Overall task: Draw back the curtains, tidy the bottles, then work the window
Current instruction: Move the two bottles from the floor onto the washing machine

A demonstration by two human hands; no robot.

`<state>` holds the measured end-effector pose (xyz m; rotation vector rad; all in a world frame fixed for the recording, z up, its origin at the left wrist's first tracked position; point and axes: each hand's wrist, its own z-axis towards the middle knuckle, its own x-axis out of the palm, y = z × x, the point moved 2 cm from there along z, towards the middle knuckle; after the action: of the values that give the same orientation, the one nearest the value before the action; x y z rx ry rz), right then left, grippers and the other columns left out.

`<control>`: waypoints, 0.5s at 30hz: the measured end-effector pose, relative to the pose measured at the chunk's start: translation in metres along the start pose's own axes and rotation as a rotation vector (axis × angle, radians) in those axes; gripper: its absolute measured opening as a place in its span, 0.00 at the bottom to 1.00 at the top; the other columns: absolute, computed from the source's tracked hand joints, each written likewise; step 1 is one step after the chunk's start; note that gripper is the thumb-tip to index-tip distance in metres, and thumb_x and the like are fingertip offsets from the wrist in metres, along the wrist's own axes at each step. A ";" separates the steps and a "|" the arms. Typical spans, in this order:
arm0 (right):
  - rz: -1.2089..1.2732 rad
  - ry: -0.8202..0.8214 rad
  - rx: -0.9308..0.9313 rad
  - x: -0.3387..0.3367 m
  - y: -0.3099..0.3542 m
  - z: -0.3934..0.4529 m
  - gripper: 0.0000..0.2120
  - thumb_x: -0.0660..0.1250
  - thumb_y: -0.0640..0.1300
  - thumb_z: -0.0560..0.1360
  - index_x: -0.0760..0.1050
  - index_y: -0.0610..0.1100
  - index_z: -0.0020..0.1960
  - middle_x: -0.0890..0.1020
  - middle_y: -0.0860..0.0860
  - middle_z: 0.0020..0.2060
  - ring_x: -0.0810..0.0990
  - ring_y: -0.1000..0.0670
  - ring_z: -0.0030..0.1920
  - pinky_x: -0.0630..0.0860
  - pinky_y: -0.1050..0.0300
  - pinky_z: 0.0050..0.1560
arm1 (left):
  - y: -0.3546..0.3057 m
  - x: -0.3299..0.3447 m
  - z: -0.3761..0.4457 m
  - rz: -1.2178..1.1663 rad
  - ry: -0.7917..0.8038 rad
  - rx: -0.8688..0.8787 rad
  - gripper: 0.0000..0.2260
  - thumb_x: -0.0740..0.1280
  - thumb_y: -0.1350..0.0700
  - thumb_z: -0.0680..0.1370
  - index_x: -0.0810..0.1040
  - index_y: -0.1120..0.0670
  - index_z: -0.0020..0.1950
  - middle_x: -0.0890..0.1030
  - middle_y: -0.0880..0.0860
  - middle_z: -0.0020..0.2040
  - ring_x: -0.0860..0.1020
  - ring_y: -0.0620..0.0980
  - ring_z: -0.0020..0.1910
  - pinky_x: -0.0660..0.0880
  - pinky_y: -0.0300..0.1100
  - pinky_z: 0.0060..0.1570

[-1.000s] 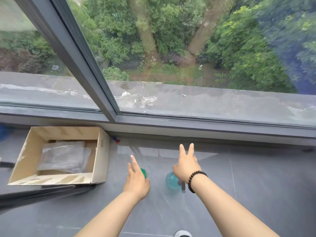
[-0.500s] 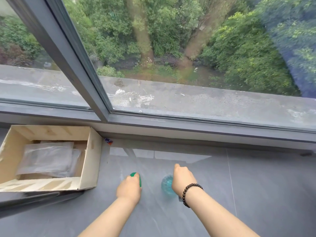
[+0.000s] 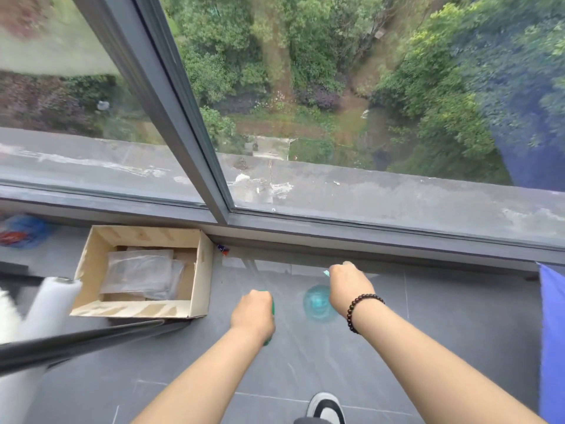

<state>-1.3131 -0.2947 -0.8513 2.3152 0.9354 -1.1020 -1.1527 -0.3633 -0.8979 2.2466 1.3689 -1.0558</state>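
Note:
My left hand (image 3: 253,310) grips the top of a green bottle (image 3: 271,307), which it mostly hides. Beside it my right hand (image 3: 347,284), with a bead bracelet at the wrist, grips the top of a clear teal bottle (image 3: 316,302); a pale nozzle tip shows past the knuckles. Both bottles are over the grey tiled floor (image 3: 428,316), below the window (image 3: 336,102) and its dark frame (image 3: 171,102). A blue curtain (image 3: 552,332) hangs at the right edge. Whether the bottles touch the floor I cannot tell.
An open wooden box (image 3: 200,270) holding clear plastic bags sits on the floor left of my hands, against the sill. A dark pole (image 3: 76,341) and white rolls (image 3: 49,304) lie at the lower left. A blue packet (image 3: 21,231) rests far left. My shoe (image 3: 327,407) shows below.
Both hands went from reaching with straight fingers to curled round the bottle tops. The view has tilted, showing more of the floor, curtain and box.

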 end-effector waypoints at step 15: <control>-0.064 -0.236 -0.077 -0.269 0.046 -0.207 0.08 0.59 0.33 0.73 0.71 0.42 0.50 0.76 0.43 0.52 0.78 0.40 0.53 0.70 0.52 0.43 | -0.023 -0.256 -0.195 -0.035 -0.202 0.132 0.12 0.69 0.52 0.74 0.78 0.55 0.56 0.79 0.57 0.55 0.79 0.57 0.55 0.76 0.46 0.50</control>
<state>-1.2967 -0.3079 -0.5092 2.0527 0.9480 -1.3075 -1.1582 -0.3992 -0.5778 2.1414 1.2921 -1.3809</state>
